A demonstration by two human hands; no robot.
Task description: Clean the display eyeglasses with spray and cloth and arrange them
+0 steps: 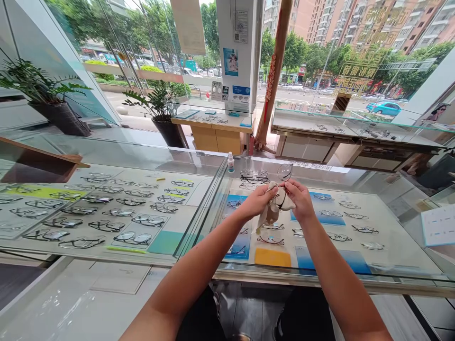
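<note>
Both my hands meet above the glass display counter [320, 277]. My left hand [256, 201] pinches a beige cleaning cloth [273, 211] that hangs down between the hands. My right hand [301, 199] is closed on a pair of glasses [284, 176], whose one clear lens sticks up above the fingers while the rest is wrapped in the cloth. A small dropper bottle [231, 162] stands on the glass a little to the left of my hands.
Under the glass lie several rows of spectacle frames [106, 213] on the left and more on blue mats [334, 218] on the right. Potted plants [163, 109] and further display counters [355, 125] stand by the shop window. A white card [439, 225] lies at the far right.
</note>
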